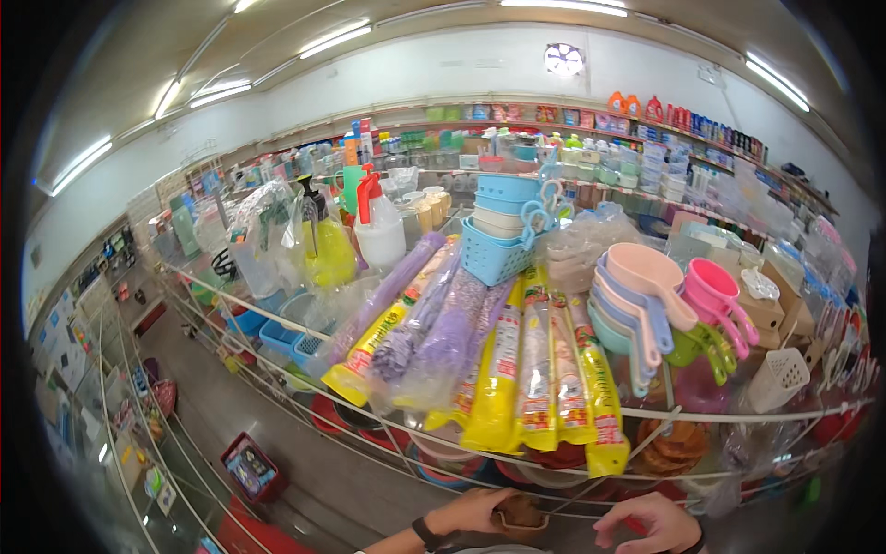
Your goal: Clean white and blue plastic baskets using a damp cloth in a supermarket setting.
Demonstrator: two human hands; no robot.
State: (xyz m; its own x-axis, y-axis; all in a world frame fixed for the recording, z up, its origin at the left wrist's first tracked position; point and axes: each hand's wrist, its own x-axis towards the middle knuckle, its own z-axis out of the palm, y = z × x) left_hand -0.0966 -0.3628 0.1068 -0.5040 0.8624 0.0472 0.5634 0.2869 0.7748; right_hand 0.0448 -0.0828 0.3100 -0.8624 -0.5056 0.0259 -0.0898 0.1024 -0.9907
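At the bottom of the view, my left hand (477,511) grips a small brown container (522,516), with a dark band on the wrist. To its right my right hand (651,523) is held apart from it, fingers spread and holding nothing. Both hands are below the front edge of a wire-railed glass shelf (727,415). Just above them, yellow plastic-wrapped rolls (536,374) and purple wrapped rolls (443,346) fan out over that edge. Behind the right hand, an orange-brown ridged bowl (670,447) sits below the rail.
Stacked blue baskets (502,256), pastel dippers (640,277), pink dippers (713,284) and a white spray bottle (379,228) crowd the shelf. A red crate (252,467) stands on the aisle floor (208,398) at left. More wire-railed shelving (111,415) borders the aisle.
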